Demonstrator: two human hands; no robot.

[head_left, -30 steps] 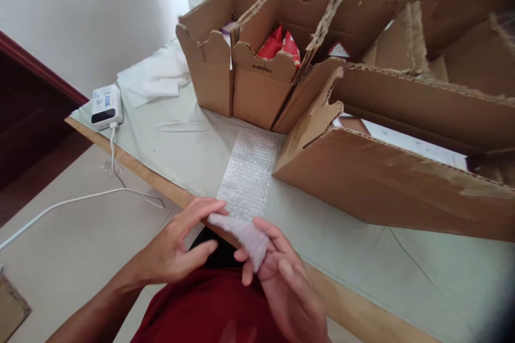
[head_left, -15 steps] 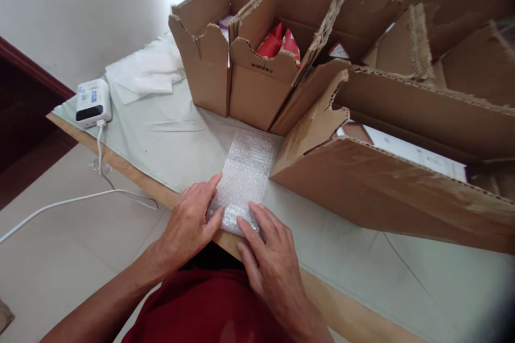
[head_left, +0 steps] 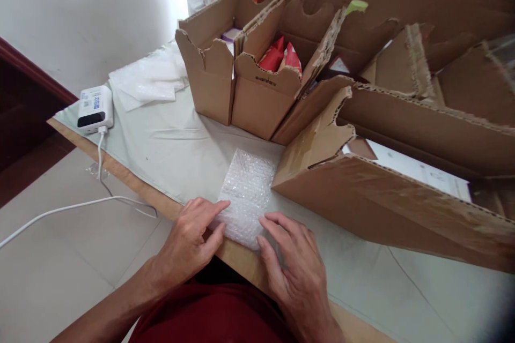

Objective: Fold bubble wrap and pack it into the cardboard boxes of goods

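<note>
A flat, clear bubble wrap packet [head_left: 246, 193] lies on the cloth-covered table at its front edge; what is inside, if anything, cannot be made out. My left hand [head_left: 193, 236] rests along the packet's left side, forefinger stretched over it and thumb at its near left corner. At the opposite side is my right hand [head_left: 295, 262], its fingers apart and the tips at the packet's right edge. Neither hand is closed round the packet.
Cardboard bins [head_left: 265, 102] stand behind the packet, one with red packages [head_left: 276, 56]. A long cardboard box [head_left: 382, 203] holding a white box [head_left: 414, 166] stands to the right. At left are white plastic sheets [head_left: 148, 77] and a white power bank [head_left: 95, 109] with a cable.
My right hand has shifted right, from on top of the packet's near end to its right edge. My left hand stays at the left side. The camera view has tilted slightly upward.
</note>
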